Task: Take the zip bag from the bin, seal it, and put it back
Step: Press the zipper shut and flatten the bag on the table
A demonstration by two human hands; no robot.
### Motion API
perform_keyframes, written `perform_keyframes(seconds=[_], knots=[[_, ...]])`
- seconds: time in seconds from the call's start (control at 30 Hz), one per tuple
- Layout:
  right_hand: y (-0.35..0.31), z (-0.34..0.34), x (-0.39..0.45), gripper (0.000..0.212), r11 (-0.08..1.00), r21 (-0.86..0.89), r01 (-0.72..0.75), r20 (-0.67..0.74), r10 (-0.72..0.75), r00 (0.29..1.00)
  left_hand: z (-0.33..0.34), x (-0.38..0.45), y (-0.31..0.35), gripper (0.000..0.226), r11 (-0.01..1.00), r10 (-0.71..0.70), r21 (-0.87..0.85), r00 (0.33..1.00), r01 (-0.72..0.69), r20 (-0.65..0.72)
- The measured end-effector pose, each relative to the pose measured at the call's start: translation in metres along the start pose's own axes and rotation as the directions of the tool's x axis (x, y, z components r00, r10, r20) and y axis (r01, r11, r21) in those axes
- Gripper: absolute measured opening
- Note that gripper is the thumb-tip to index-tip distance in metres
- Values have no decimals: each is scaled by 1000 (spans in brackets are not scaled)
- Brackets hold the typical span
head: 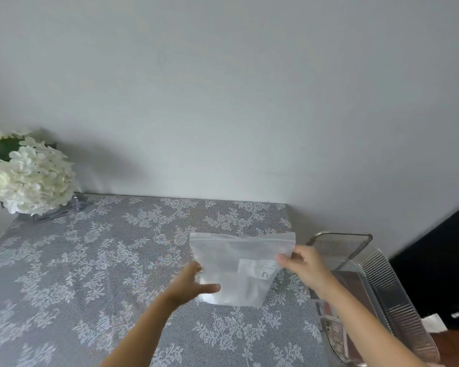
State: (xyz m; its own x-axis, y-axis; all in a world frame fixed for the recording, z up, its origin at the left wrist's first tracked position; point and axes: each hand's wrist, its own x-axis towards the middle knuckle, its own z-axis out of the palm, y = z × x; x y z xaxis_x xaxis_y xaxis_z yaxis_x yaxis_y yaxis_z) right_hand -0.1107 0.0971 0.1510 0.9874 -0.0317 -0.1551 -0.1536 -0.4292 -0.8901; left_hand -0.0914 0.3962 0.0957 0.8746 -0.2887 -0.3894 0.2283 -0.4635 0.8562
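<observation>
A clear zip bag [231,263] with a white label is held upright above the right part of the table, its zip strip along the top edge. My right hand [301,266] pinches the bag's right side just under the strip. My left hand [194,283] is at the bag's lower left edge, fingers spread, thumb lying across the front of the bag; whether it grips the bag is unclear. The clear ribbed plastic bin [376,282] stands at the table's right edge, beside my right forearm.
The table [90,274] wears a grey cloth with a white floral pattern. A bunch of white flowers [29,176] in a clear vase stands at the far left corner. A plain wall rises behind. Dark floor and a white scrap lie right of the bin.
</observation>
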Motion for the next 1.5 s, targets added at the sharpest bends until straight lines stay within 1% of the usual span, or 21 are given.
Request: perform_keyframes(seconds=[0.03, 0.1, 0.2, 0.27, 0.33, 0.4, 0.43, 0.47, 0.5, 0.53, 0.57, 0.6, 0.67, 0.77, 0.83, 0.93, 1.2, 1.3, 1.33, 1.4, 1.5], knots=[[0, 5, 0, 6, 1000, 24, 3, -16, -2, 1000, 10, 4, -9, 53, 999, -31, -10, 999, 30, -26], [-2, 12, 1, 24, 999, -6, 46, -77, -46, 996, 21, 7, -18, 20, 998, -21, -59, 996, 16, -83], [-8, 15, 7, 36, 992, -53, 119, -196, -127, 972, 30, -3, -18, 26, 975, 84, -206, 996, -89, -32], [-4, 16, 18, 36, 992, -83, 97, -320, -119, 940, 35, -14, -20, 26, 947, 109, -301, 994, -107, -7], [6, 25, 31, 36, 993, -113, 45, -400, -87, 912, 45, -24, -28, 28, 932, 58, -358, 998, -54, 0], [21, 44, 36, 22, 991, -116, -65, -434, 8, 901, 60, -27, -39, 27, 934, -55, -356, 998, 43, -25], [31, 56, 34, 9, 981, -127, -149, -426, 82, 901, 69, -28, -44, 25, 944, -142, -312, 986, 109, -83], [41, 69, 30, 24, 959, -145, -243, -407, 166, 898, 80, -27, -51, 27, 950, -243, -241, 954, 198, -177], [55, 84, 23, 44, 934, -175, -311, -375, 229, 898, 89, -26, -55, 37, 947, -317, -141, 906, 288, -282], [66, 98, 13, 57, 917, -220, -333, -354, 243, 903, 98, -25, -58, 50, 946, -311, -30, 874, 324, -374], [79, 113, 3, 63, 907, -287, -310, -333, 209, 919, 107, -23, -59, 58, 949, -235, 94, 875, 300, -424], [87, 127, -8, 64, 889, -365, -275, -303, 165, 938, 116, -19, -61, 61, 945, -120, 226, 895, 235, -430], [106, 147, -22, 64, 838, -485, -250, -222, 158, 962, 129, -8, -66, 61, 881, 62, 464, 950, 92, -305], [128, 158, -29, 65, 760, -616, -208, -104, 183, 978, 139, 9, -83, 59, 756, 111, 654, 988, -13, -108], [140, 157, -30, 66, 714, -680, -165, -66, 166, 984, 140, 16, -98, 59, 723, 80, 691, 993, 1, -86], [151, 156, -30, 67, 675, -722, -155, -79, 142, 987, 137, 23, -112, 64, 711, 37, 701, 993, 55, -116], [174, 156, -22, 68, 593, -793, -141, -76, 133, 988, 137, 31, -113, 70, 689, -22, 698, 968, 195, -248], [170, 152, -15, 65, 580, -801, -150, -97, 122, 988, 136, 37, -108, 69, 715, -107, 629, 938, 304, -330], [168, 151, -10, 62, 579, -802, -145, -107, 100, 989, 135, 43, -104, 67, 703, -101, 632, 926, 324, -363], [164, 150, 0, 59, 578, -810, -93, -78, 51, 996, 132, 55, -95, 63, 676, -8, 691, 939, 258, -343], [162, 150, 15, 60, 559, -829, 32, 29, -15, 999, 129, 75, -91, 60, 631, 144, 776, 984, -12, -102]])
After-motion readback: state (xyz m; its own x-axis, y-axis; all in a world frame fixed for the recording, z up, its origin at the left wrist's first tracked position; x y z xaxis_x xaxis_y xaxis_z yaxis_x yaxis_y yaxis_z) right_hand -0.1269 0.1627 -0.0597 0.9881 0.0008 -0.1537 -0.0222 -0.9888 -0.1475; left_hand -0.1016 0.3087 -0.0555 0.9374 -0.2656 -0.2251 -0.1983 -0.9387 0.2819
